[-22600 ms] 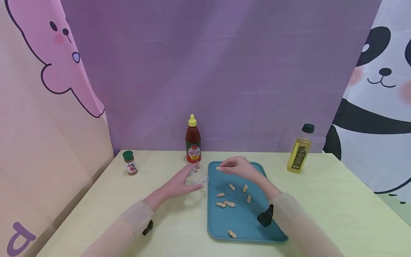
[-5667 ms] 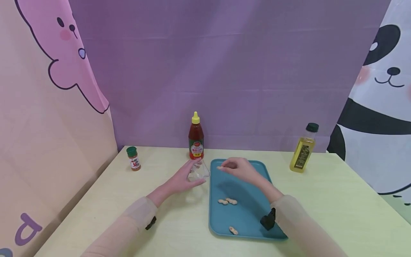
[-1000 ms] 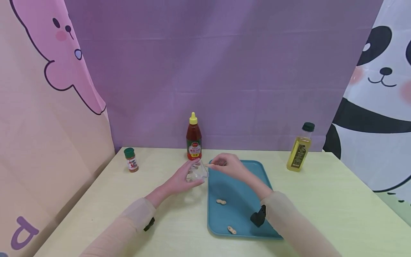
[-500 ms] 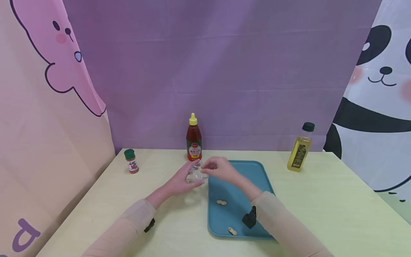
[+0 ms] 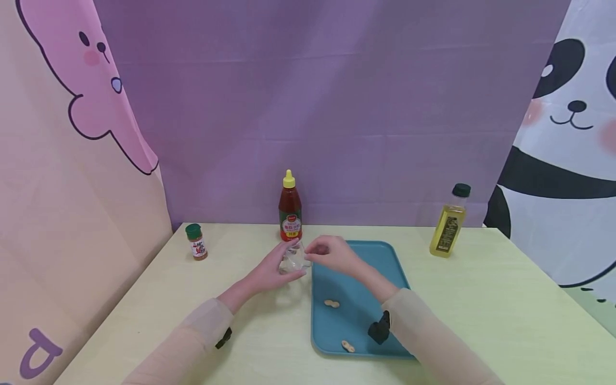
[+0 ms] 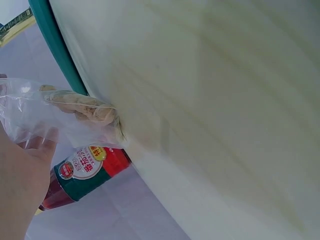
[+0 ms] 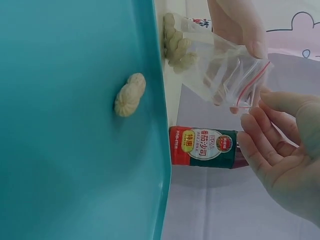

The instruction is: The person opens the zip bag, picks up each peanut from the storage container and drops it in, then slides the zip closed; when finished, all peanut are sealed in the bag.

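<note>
My left hand point(image 5: 274, 270) holds a clear zip-lock bag point(image 5: 294, 259) upright at the tray's left edge, thumb and fingers spread around its mouth. Several peanuts in their shells point(image 6: 82, 106) lie at the bottom of the bag point(image 6: 30, 115). My right hand point(image 7: 290, 145) is at the bag's red-striped mouth, fingers loosely bent, and no peanut shows between the fingertips. Whether those fingertips touch the bag's edge is hard to tell. Two peanuts lie apart on the blue tray point(image 5: 356, 321), one near its left side point(image 5: 331, 303) and another peanut point(image 5: 348, 346) by its front edge.
A ketchup bottle point(image 5: 291, 214) with a yellow cap stands just behind the bag. At the table's back left is a small green-lidded seasoning jar point(image 5: 196, 243). An oil bottle point(image 5: 448, 224) stands right of the tray. A purple cloth point(image 5: 337, 107) hangs behind the table.
Peanuts on the tray have dwindled from several to two since the oldest frame. Within the last second my right hand brought a peanut left to the bag's mouth, and it no longer shows in the fingers.
</note>
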{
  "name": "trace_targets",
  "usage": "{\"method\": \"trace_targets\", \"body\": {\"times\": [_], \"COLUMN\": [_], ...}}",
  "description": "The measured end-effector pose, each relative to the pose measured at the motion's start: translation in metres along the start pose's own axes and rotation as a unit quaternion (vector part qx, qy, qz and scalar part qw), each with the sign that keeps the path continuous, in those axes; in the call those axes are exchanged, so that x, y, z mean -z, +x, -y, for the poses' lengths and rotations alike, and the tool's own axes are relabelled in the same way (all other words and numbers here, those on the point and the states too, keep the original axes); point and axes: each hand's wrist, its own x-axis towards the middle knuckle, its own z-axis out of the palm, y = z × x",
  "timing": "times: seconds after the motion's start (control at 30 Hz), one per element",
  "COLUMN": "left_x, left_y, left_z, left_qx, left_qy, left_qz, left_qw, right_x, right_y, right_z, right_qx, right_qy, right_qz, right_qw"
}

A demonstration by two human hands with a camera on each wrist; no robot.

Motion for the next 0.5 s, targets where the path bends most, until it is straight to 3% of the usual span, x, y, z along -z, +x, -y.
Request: {"method": "trace_targets", "body": {"times": [0.23,0.5], "left_x": [0.001,0.000], "left_y": [-0.001,-0.001], "left_z": [-0.002,-0.001], "left_qx": [-0.003,-0.001], "left_qy": [0.002,0.004], "left_qz": [0.002,0.003], "left_qw": [1.0000,1.0000], "right_x": [0.011,0.023], "right_y": [-0.016,-0.046], "right_z": [-0.002,-0.009], "right_qx": [0.004,-0.022], "right_qy": [-0.022,-0.028], "right_qz": [0.003,0.000], "right_qw": [0.9997,0.9994]}}
